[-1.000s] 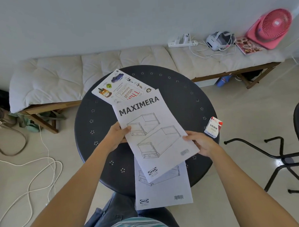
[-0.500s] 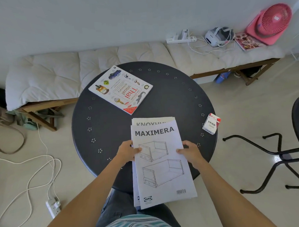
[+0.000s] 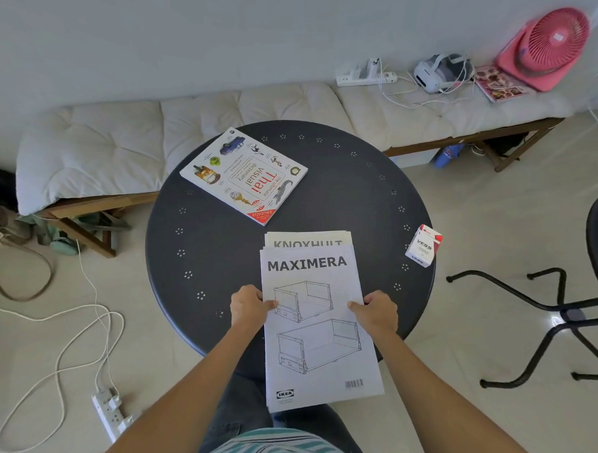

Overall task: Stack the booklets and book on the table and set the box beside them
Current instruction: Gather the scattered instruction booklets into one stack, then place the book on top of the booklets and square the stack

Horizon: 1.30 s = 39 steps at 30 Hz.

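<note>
The white MAXIMERA booklet [image 3: 316, 331] lies on top of the KNOXHULT booklet [image 3: 308, 239], whose title strip shows at the far edge. Both overhang the near rim of the round dark table [image 3: 341, 197]. My left hand [image 3: 248, 309] pinches the MAXIMERA booklet's left edge and my right hand [image 3: 375, 310] pinches its right edge. The Thai visual dictionary book [image 3: 244, 175] lies flat and apart at the table's far left. A small white and red VESS box [image 3: 423, 245] stands at the right rim.
A cushioned wooden bench [image 3: 217, 117] runs behind the table, carrying a power strip [image 3: 366, 76], a headset [image 3: 438, 71], a magazine and a pink fan [image 3: 546, 47]. A black chair base [image 3: 551, 318] stands right. Cables and an extension socket [image 3: 110, 411] lie on the floor left.
The MAXIMERA booklet, lifted and tilted a second ago, has come down squared on top of the other booklet. Both hands moved to its side edges. The book is now uncovered.
</note>
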Available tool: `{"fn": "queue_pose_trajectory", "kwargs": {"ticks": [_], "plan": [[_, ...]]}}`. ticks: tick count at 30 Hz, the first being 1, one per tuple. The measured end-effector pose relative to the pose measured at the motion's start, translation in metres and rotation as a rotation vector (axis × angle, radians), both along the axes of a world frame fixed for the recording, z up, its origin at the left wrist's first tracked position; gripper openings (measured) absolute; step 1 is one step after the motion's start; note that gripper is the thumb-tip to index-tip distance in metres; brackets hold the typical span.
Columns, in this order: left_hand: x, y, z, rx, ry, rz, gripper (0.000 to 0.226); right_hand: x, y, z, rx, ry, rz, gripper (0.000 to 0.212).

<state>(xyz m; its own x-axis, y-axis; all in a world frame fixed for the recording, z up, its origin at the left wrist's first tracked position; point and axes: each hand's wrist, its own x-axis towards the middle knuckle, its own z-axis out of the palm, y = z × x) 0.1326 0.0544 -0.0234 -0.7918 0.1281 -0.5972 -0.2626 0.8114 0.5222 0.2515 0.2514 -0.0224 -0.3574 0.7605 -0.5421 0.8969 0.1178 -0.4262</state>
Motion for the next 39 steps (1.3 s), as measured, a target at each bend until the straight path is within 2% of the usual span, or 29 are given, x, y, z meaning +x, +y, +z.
{"fn": "queue_pose_trajectory", "kwargs": {"ticks": [4, 10, 16, 20, 26, 29, 32, 37, 39], "plan": [[-0.008, 0.006, 0.008, 0.048, 0.03, 0.041, 0.037, -0.009, 0.006, 0.008, 0.038, 0.049, -0.038, 0.012], [-0.031, 0.017, 0.016, 0.09, 0.058, 0.061, 0.035, -0.033, 0.014, 0.012, 0.079, 0.072, 0.005, 0.009], [-0.039, 0.014, 0.008, 0.061, -0.001, 0.009, 0.039, -0.037, 0.019, 0.002, 0.089, 0.035, 0.081, 0.005], [-0.048, 0.01, 0.004, 0.062, -0.027, -0.009, 0.033, -0.045, 0.023, 0.0, 0.096, 0.024, 0.094, 0.008], [-0.111, -0.008, 0.006, 0.103, 0.037, 0.168, 0.026, -0.093, 0.044, 0.012, 0.081, 0.036, 0.143, 0.017], [-0.156, -0.016, 0.011, 0.09, 0.15, 0.223, 0.024, -0.136, 0.048, 0.019, 0.036, 0.096, 0.16, 0.029], [-0.206, -0.02, 0.015, 0.053, 0.266, 0.205, 0.028, -0.183, 0.044, 0.018, -0.037, 0.163, 0.096, 0.028], [-0.281, -0.019, 0.016, -0.008, 0.293, 0.04, 0.049, -0.241, 0.02, 0.012, -0.424, 0.288, -0.239, 0.015], [-0.303, -0.018, 0.01, -0.027, 0.254, 0.003, 0.053, -0.256, 0.008, 0.011, -0.542, 0.284, -0.284, 0.023]]}}
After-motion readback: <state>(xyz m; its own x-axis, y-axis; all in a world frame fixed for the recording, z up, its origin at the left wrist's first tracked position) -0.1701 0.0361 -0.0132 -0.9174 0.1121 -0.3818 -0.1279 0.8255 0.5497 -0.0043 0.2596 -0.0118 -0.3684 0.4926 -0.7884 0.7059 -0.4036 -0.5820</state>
